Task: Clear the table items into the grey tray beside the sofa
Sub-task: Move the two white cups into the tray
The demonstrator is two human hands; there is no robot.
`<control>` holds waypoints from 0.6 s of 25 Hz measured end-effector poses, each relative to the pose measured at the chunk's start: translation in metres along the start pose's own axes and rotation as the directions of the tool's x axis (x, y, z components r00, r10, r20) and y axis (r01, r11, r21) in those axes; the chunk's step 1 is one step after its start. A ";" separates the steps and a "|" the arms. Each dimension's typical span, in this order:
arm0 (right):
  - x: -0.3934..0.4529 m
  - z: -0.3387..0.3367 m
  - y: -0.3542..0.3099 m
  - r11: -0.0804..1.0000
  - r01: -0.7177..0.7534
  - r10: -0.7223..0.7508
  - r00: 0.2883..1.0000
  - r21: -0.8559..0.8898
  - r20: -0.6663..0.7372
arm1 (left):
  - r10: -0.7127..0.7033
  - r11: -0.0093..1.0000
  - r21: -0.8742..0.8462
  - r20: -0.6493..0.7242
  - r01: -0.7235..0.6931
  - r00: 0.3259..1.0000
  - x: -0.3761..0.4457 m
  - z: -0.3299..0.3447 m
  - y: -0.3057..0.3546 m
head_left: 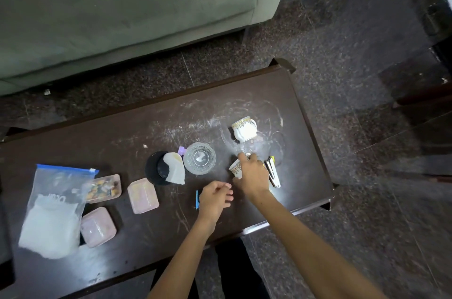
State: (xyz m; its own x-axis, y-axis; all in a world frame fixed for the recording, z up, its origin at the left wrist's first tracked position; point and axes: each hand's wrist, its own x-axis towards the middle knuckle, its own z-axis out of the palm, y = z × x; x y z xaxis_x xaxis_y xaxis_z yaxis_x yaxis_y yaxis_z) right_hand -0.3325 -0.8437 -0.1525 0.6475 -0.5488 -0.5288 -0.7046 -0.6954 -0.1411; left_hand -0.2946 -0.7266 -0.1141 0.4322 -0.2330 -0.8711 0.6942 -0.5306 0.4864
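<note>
Landmark: glass tumbler (199, 158). Far left of it: zip bag (55, 210) of white powder, three pink containers (143, 196) on the dark table (122, 132). Just left: black disc (157, 167) under white paper. Below right: left hand (214, 198), loosely curled, holding nothing. Right: right hand (252, 171) gripping tilted patterned cup (236, 167) (second cup (244, 128) upright above). Stapler (272, 171) beyond.

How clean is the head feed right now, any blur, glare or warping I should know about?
Head view: motion blur smears the floor at the right edge and softens the right hand on the near cup; wide-angle bending tilts the table; pale sheen on its scratched top; sofa dim.
</note>
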 end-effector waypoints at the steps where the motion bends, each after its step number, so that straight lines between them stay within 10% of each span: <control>1: 0.001 -0.003 0.004 0.997 0.023 -0.023 1.000 0.080 0.005 | -0.035 0.999 -0.032 0.027 0.036 0.999 0.001 0.002 0.001; 6: -0.026 -0.017 0.034 0.835 0.238 -0.188 0.971 0.496 -0.149 | -0.111 0.950 -0.268 0.194 0.161 0.975 0.005 0.007 0.012; 15: -0.047 -0.023 0.045 0.728 0.325 -0.238 0.945 0.604 -0.223 | -0.032 0.945 -0.315 0.187 0.091 0.982 0.000 0.015 0.010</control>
State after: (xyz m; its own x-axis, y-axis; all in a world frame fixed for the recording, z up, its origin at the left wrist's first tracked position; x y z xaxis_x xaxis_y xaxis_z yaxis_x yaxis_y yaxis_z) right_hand -0.3878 -0.8599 -0.1143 0.8444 -0.4569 -0.2797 -0.4773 -0.4043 -0.7802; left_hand -0.2962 -0.7444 -0.1102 0.2947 -0.3639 -0.8836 0.8763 -0.2659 0.4018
